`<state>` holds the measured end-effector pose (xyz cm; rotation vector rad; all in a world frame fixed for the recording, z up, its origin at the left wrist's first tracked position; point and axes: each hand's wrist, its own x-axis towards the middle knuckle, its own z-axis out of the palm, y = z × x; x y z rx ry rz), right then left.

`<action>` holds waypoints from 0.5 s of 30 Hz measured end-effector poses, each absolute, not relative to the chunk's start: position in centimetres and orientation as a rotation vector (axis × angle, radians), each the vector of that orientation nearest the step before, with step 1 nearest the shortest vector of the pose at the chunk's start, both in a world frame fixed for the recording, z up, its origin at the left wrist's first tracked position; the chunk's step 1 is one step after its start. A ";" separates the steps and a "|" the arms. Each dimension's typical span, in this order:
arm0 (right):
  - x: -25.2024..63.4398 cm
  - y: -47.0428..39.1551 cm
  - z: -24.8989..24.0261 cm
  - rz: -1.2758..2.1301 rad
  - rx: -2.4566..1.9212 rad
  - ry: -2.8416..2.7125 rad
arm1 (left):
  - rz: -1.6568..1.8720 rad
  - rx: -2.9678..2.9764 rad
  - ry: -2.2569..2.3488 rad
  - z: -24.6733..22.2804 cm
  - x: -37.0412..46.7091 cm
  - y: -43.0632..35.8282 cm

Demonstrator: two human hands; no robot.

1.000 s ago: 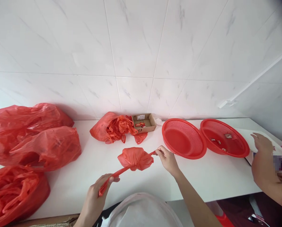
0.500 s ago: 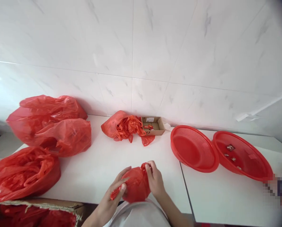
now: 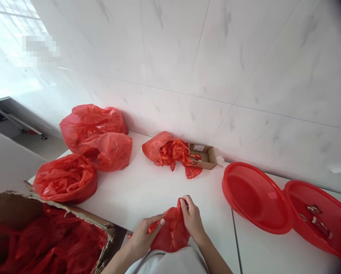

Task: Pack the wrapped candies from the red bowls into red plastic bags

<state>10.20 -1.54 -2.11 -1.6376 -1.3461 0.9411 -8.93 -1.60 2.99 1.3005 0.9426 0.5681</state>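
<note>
Close to my body, at the table's front edge, I have a small red plastic bag point(image 3: 172, 230) between both hands. My left hand point(image 3: 147, 233) is closed on a gathered handle at the bag's left side, thumb on top. On the other side, my right hand point(image 3: 191, 215) pinches the upper right handle between thumb and fingers. The bag looks rounded and slightly filled; its contents are hidden.
Red bags point(image 3: 107, 150) stand at the back left, with an open one point(image 3: 66, 179) before them. A cardboard box point(image 3: 104, 224) of red bags is front left. By the wall lie a bag bundle point(image 3: 170, 150) and small carton point(image 3: 209, 164). Red baskets point(image 3: 253, 201) stand right, one holding small wrapped pieces.
The view has turned left, so more of the cardboard box shows. My left hand has closed around its handle; the right hand keeps its pinch on the bag.
</note>
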 end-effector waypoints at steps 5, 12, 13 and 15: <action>11.9 -0.1 -1.3 0.940 -1.690 -1.314 | 0.735 1.052 1.153 1.3 -12.7 -3.7; 11.1 2.0 0.5 1.057 -1.650 -1.487 | 0.813 0.916 1.355 0.7 -18.1 -7.5; 10.0 1.7 1.1 1.110 -1.625 -1.496 | 0.818 0.982 1.392 0.8 -18.3 -7.7; 7.5 0.8 2.7 1.259 -1.535 -1.545 | 0.809 1.184 1.470 1.0 -18.1 -7.7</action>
